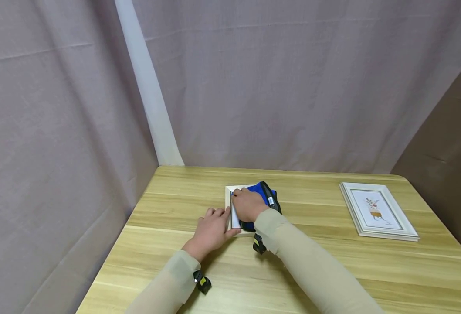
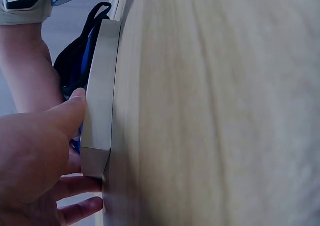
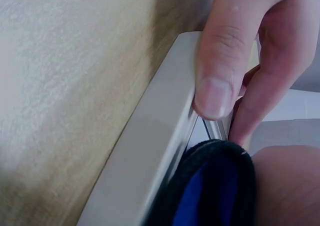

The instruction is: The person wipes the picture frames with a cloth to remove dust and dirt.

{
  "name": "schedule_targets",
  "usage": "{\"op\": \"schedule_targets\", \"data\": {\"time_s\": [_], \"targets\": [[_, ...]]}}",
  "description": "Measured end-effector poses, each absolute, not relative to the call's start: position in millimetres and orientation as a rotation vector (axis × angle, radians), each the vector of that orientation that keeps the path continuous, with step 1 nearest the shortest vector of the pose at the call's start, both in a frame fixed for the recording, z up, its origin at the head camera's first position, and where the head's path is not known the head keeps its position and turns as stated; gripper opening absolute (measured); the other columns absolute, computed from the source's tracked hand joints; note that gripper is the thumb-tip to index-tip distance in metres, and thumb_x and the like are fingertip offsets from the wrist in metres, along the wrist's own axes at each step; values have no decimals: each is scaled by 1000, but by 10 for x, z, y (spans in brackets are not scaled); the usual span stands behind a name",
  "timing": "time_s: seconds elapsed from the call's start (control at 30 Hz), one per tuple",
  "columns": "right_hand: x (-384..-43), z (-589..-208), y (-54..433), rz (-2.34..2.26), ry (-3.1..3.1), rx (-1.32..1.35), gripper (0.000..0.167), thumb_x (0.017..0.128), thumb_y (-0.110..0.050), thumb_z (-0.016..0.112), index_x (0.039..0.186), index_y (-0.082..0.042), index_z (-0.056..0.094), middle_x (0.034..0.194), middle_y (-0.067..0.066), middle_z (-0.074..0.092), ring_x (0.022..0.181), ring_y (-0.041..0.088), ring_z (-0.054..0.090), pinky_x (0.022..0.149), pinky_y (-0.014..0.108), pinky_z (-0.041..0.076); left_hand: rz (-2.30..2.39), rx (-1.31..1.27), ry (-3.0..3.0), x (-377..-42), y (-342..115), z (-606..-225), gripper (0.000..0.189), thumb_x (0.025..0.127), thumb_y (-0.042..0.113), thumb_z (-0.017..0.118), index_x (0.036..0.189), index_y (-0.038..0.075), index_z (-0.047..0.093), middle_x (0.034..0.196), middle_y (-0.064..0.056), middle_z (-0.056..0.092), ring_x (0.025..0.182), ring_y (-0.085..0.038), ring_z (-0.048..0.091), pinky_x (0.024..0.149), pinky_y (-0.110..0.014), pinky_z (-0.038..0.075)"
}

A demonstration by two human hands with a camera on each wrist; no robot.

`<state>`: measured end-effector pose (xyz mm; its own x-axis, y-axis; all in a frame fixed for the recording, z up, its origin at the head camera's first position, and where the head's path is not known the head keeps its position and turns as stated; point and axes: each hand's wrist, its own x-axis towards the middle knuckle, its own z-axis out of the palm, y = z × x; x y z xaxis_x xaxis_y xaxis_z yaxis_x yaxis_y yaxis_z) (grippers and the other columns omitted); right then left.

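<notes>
A picture frame (image 1: 228, 198) with a pale rim lies flat on the table, left of the middle. My left hand (image 1: 211, 230) holds its near left corner, thumb along the near rim and fingers at the left side; the right wrist view shows this thumb (image 3: 214, 98) pressed on the rim. A blue cloth item with black edging (image 1: 259, 188) and a small white label covers much of the frame. Bent over it, my right hand (image 1: 248, 206) grips the cloth against the frame's face. The right fingertips are partly hidden, as is the picture underneath.
A white picture frame (image 1: 383, 186) with a plant print lies at the right, apparently stacked on another. The wooden table (image 1: 313, 270) has its back edge along a grey curtain (image 1: 254, 96). Each sleeve carries a black wrist device (image 1: 202, 282).
</notes>
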<state>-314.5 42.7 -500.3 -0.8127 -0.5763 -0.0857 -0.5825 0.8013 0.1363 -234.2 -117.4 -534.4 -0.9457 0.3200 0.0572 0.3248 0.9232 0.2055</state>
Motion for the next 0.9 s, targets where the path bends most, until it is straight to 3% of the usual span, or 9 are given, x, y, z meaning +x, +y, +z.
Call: {"op": "schedule_targets", "data": {"time_s": [0.2, 0.57, 0.7, 0.9], "targets": [[-3227, -5088, 480, 172, 2963, -899, 44, 114, -34, 56, 152, -16, 68, 158, 3, 59, 142, 28, 55, 109, 59, 51, -346, -523, -3063, -2344, -1194, -5325, 87, 105, 70, 60, 167, 10, 49, 157, -11, 60, 136, -37, 53, 99, -67, 51], [-3253, -5038, 603, 3, 2945, -852, 49, 110, -25, 53, 158, -25, 63, 164, 0, 54, 150, 31, 48, 113, 78, 33, -437, -570, -3089, -2359, -1248, -5300, 88, 105, 69, 61, 169, 11, 45, 160, -12, 57, 137, -36, 51, 101, -70, 49], [-3249, -5051, 611, -22, 2941, -842, 49, 110, -24, 53, 159, -26, 63, 164, 0, 53, 150, 32, 47, 113, 80, 32, -434, -573, -3098, -2354, -1254, -5289, 88, 104, 68, 63, 169, 11, 45, 160, -12, 57, 136, -35, 51, 100, -69, 51], [-3244, -5061, 612, -37, 2944, -828, 49, 111, -26, 53, 159, -25, 63, 164, 0, 53, 145, 31, 49, 110, 75, 39, -410, -562, -3104, -2351, -1234, -5298, 89, 105, 70, 61, 170, 11, 43, 161, -12, 56, 137, -36, 50, 100, -69, 51]]}}
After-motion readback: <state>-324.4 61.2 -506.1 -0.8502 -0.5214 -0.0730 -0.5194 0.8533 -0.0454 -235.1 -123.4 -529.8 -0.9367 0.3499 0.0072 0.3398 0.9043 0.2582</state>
